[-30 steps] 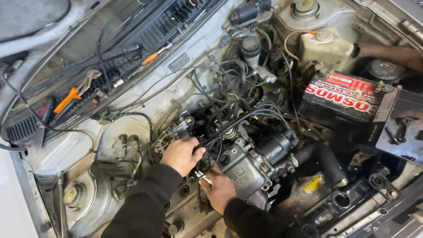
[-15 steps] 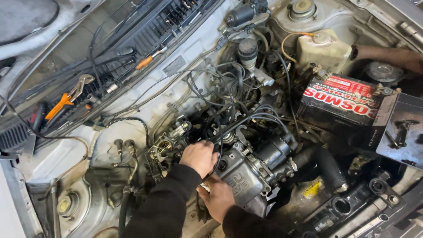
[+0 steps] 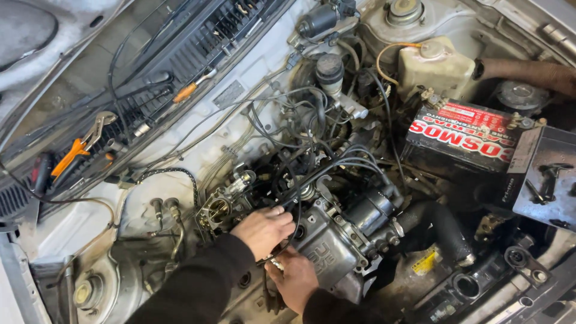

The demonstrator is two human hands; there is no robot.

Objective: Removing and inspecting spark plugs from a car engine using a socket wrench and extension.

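We lean over the open engine bay [image 3: 252,78]; up and to the right of our grip sits the black car battery [image 3: 465,135], with another person's arm [image 3: 528,73] beyond it; our hands meet on the grey engine head [image 3: 333,240]; our left hand [image 3: 263,230] lies palm-down, fingers curled over black ignition leads [image 3: 336,169] at its edge; our right hand [image 3: 292,277], just below, pinches a small pale part [image 3: 276,264]; far left lie orange-handled pliers [image 3: 81,145].

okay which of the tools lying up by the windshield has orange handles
The pliers at the far left, lying on the black cowl grille. The screwdriver further right has one orange grip only.
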